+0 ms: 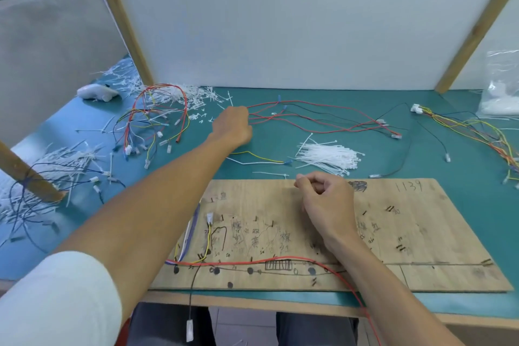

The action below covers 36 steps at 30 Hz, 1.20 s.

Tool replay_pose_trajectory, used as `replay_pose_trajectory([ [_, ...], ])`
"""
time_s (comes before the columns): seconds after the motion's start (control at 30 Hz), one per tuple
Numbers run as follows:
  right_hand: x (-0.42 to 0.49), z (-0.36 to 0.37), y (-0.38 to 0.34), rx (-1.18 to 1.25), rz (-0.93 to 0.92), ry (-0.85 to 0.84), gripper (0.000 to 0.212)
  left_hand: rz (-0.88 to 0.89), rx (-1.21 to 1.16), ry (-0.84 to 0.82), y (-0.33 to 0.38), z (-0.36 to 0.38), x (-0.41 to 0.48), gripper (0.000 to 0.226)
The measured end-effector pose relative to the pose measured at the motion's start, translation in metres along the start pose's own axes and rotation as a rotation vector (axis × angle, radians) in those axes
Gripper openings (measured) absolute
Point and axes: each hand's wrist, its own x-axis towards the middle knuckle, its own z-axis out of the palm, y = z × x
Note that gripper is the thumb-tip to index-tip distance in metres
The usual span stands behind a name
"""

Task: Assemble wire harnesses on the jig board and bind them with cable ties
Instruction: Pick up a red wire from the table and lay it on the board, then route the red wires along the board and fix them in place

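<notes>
Reaching toward the far edge of the desk (280, 98), the left hand (233, 126) shows only its back. Its fingers are folded out of sight beneath it, and a bundle of red wires (323, 118) fans out from them toward the right edge, so the hand appears to grip their near ends. The right hand (325, 199) hovers over the far edge of the jig board (421, 233) with fingers curled and thumb tip against forefinger; whether anything is pinched there is too small to tell.

The board lies along the near edge of the desk, its left part hidden by the left forearm. Its handwriting is smudged and mostly unreadable. A red wire (252, 263) runs along the board's near side, passes under the right forearm and drops off the desk's near edge, cut off by the frame. A black wire (193, 284) also hangs over that edge.

The loose cable ties (328, 156) lie between the two hands, just beyond the board, near the right hand. A clear bag (502, 87) at the far right corner is cut off. Tie offcuts (179, 96) litter the far left corner.
</notes>
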Motion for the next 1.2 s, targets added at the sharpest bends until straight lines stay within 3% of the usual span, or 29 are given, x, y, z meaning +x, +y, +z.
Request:
replay_pose_trajectory([
  [0.23,0.002,0.001,0.003,0.012,-0.007,-0.010,0.020,0.054,0.104,0.024,-0.001,0.019,0.029,0.018],
  [0.37,0.001,0.001,0.003,0.029,-0.014,-0.004,0.019,0.141,0.049,0.121,0.001,0.015,0.023,0.020],
  [0.5,0.001,0.001,0.002,0.026,-0.010,-0.002,0.018,0.247,0.091,0.193,0.010,0.000,0.014,0.037],
  [0.7,0.000,0.000,-0.001,0.044,0.008,-0.004,0.016,0.302,-0.061,0.297,0.020,-0.019,0.004,0.022],
  [0.83,0.000,-0.001,-0.002,0.058,0.021,-0.005,0.018,0.283,-0.391,0.370,0.037,-0.028,-0.005,0.027],
  [1.03,0.000,-0.002,-0.004,0.087,0.043,-0.016,0.030,0.043,-1.333,0.055,0.074,-0.056,-0.033,0.032],
  [1.2,-0.002,-0.007,-0.006,0.211,0.080,0.033,0.026,0.201,-1.548,-0.004,0.089,-0.075,-0.059,0.034],
])
